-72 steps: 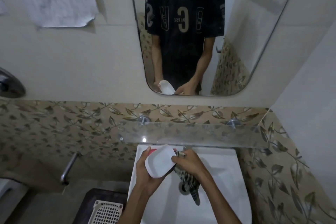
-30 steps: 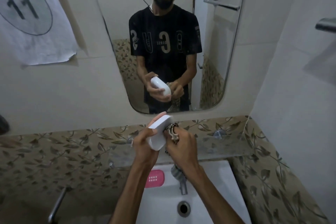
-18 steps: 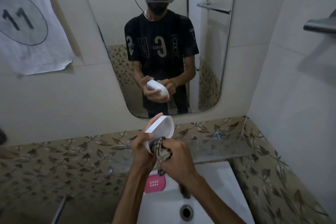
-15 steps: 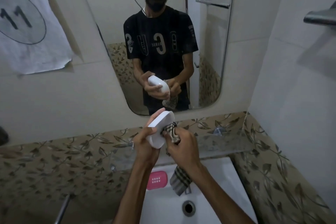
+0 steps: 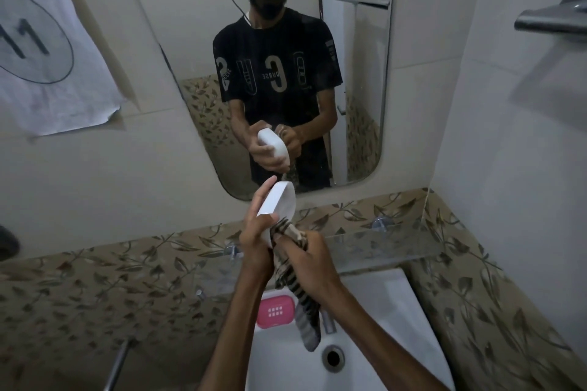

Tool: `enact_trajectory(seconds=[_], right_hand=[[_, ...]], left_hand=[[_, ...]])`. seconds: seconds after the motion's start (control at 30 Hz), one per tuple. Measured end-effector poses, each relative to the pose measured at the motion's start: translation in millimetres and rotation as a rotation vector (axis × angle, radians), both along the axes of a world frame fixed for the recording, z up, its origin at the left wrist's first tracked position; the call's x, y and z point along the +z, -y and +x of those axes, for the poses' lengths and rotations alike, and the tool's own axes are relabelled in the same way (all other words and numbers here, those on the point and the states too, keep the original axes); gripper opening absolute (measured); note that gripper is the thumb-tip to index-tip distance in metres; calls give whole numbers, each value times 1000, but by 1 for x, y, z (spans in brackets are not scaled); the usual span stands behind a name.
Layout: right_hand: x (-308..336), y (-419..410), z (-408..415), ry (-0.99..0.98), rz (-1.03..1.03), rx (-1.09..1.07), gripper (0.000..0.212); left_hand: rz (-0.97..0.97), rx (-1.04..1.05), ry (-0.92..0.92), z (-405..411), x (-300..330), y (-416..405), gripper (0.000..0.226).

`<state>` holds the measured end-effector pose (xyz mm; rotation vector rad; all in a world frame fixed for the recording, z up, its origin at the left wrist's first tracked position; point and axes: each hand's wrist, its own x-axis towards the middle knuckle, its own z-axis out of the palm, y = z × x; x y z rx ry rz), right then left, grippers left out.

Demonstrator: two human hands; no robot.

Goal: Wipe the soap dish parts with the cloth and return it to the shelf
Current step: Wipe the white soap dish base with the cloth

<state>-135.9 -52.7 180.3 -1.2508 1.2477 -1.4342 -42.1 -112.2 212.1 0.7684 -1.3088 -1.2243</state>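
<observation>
The left hand is gripping the white oval plastic soap dish shell above the white ceramic sink, while the right hand is pressing the striped cloth inside; wiping is underway (pink plastic insert likely next).

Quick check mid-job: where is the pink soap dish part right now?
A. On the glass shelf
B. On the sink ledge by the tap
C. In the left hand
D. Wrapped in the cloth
B: the pink part lies on the white sink ledge, below the glass shelf, in neither hand.
</observation>
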Motion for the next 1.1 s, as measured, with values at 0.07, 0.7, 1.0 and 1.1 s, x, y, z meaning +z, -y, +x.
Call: enact_trajectory(seconds=[0.07, 0.7, 1.0, 1.1], right_hand=[[-1, 0, -3, 54, 9, 45, 37], [-1, 11, -37, -847, -537, -29, 24], [5, 19, -22, -533, -269, -95, 12], [17, 28, -37, -667, -299, -176, 13]], left_hand=[[-17, 25, 8, -2, 2, 0, 87], [509, -8, -11, 6, 39, -9, 40], [255, 69, -150, -11, 30, -23, 54], [216, 157, -170, -11, 21, -22, 29]])
